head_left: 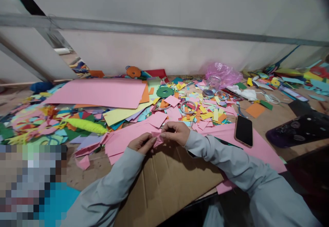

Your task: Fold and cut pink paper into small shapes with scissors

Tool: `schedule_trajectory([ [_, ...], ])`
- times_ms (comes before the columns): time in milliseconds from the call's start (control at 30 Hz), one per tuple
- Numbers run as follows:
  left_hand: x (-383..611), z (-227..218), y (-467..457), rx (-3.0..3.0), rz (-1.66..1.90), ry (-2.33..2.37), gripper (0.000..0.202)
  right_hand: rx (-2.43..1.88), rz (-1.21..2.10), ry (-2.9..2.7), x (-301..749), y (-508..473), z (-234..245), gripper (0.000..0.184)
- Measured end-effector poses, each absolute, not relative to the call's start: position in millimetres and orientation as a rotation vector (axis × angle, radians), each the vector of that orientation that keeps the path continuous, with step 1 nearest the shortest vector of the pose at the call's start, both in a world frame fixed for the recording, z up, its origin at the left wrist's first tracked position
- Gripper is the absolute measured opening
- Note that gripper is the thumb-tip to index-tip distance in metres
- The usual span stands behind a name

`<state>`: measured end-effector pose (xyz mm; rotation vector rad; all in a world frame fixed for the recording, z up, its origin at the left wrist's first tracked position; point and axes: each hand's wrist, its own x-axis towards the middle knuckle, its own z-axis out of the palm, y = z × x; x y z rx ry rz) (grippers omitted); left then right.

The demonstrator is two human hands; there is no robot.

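Head | pink paper (157, 140) between left fingers (149, 145) and right fingers (168, 136) | both pinching it

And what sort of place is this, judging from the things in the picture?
Probably a paper-craft work area: colourful cut-paper scraps lie heaped, a large pink paper sheet lies behind them to the left, and the left fingers and right fingers pinch a small pink paper piece.

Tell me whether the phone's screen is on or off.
Off, it appears: the phone lies face up on a pink sheet, its front plain black with nothing lit.
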<state>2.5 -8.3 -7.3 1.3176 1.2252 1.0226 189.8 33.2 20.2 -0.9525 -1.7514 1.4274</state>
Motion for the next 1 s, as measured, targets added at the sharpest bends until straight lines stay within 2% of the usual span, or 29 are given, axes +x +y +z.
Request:
schedule_trajectory([
  [200,3.4,-8.7,-8.1,1.294,1.008,1.194,0.036,-0.945,1.528,-1.667,188.8,30.3,21.6,0.024],
  [467,0.2,-11.1,-5.7,1.357,1.011,1.218,0.037,-0.963,1.49,-1.723,188.9,32.3,17.1,0.021],
  [700,0.4,-9.2,-7.5,1.27,0.993,1.245,0.034,-0.813,1.183,-1.925,193.1,34.7,23.4,0.015],
  [1000,0.7,-8.7,-7.4,1.627,1.019,1.369,0.029,-0.857,0.819,-2.184,190.8,30.1,22.6,0.007],
])
